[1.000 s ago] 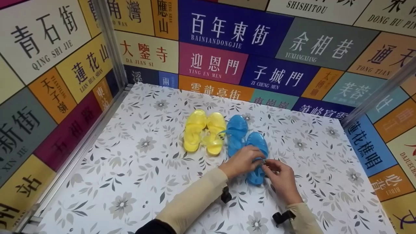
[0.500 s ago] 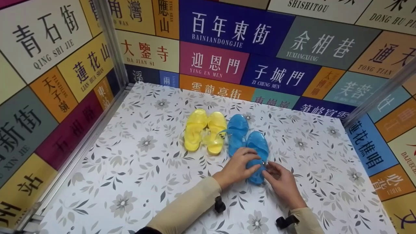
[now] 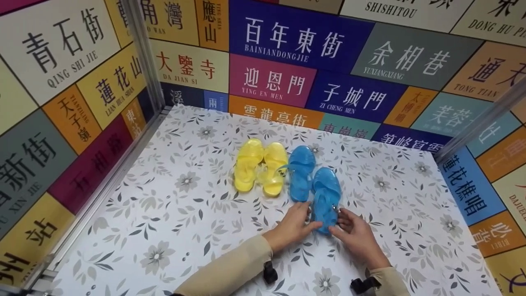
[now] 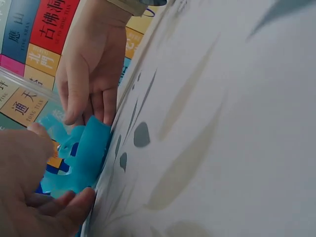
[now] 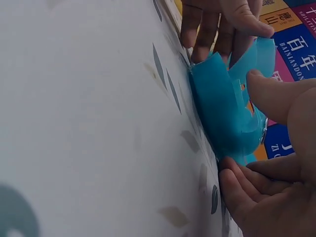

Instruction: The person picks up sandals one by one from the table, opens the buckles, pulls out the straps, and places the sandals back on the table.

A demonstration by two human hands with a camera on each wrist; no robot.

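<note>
Two blue jelly sandals lie on the patterned surface, toes pointing away from me. The nearer right one, a blue sandal point(image 3: 326, 197), has its heel between my two hands. My left hand point(image 3: 289, 226) holds it from the left, thumb over the heel and fingers along the side. From the right, my right hand point(image 3: 359, 236) grips the same heel, thumb at the back edge and fingers bent by the small metal buckle. Both wrist views show fingers low against the sole and thumbs near the heel strap. The other blue sandal point(image 3: 302, 164) stands slightly farther away.
A pair of yellow jelly sandals point(image 3: 274, 164) sits side by side, left of the blue ones. The loose strap of the left blue sandal reaches to the yellow pair. Printed wall panels point(image 3: 271, 82) and metal edge rails point(image 3: 148, 53) enclose the floral-patterned surface point(image 3: 144, 213).
My left hand has left the ankle strap and drawn back to the sandal's left heel side. My right hand has let go of the buckle and shifted down beside the heel.
</note>
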